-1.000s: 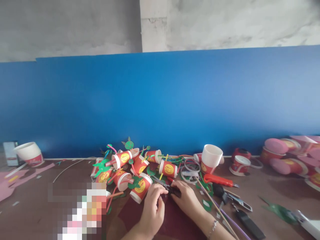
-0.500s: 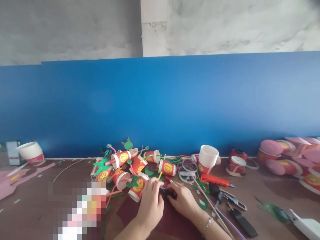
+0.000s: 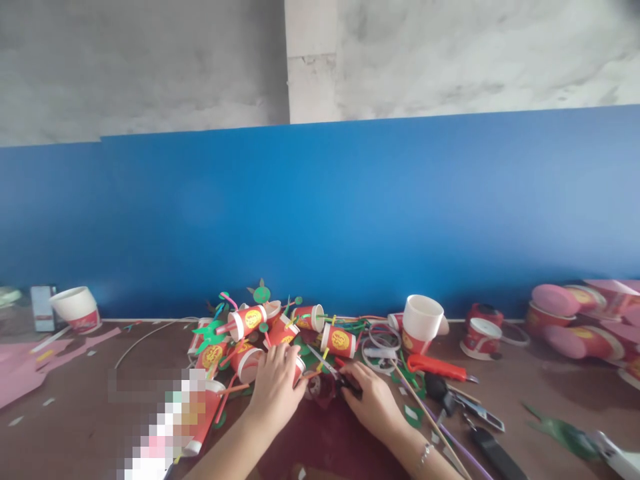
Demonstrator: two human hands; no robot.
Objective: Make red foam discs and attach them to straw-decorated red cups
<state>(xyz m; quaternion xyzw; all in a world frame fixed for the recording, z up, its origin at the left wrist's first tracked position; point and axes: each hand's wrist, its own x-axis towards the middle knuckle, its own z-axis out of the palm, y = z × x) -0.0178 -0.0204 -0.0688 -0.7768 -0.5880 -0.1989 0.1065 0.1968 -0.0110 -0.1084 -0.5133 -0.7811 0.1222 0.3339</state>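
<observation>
Scissors (image 3: 327,363) with silvery blades and dark handles point up and left, and my right hand (image 3: 370,397) is closed round the handles. To the left, my left hand (image 3: 280,380) reaches over the near side of a pile of red paper cups (image 3: 249,322) with green paper shapes and straws. Its fingers are spread, and they lie over or against a cup whose rim shows beside them. Dark red paper (image 3: 320,440) lies on the table below both hands.
Right of the pile are a white-and-red cup (image 3: 423,323), an orange-red cutter (image 3: 437,367), black keys (image 3: 493,453), thin sticks and a coil of clear tubing. Cups with pink parts (image 3: 575,330) stand far right. Pink paper (image 3: 30,367) and a tilted cup (image 3: 77,310) are at the left.
My left hand has moved left, away from my right hand and onto the cups. The scissor blades now show beyond my right hand. The view has shifted slightly.
</observation>
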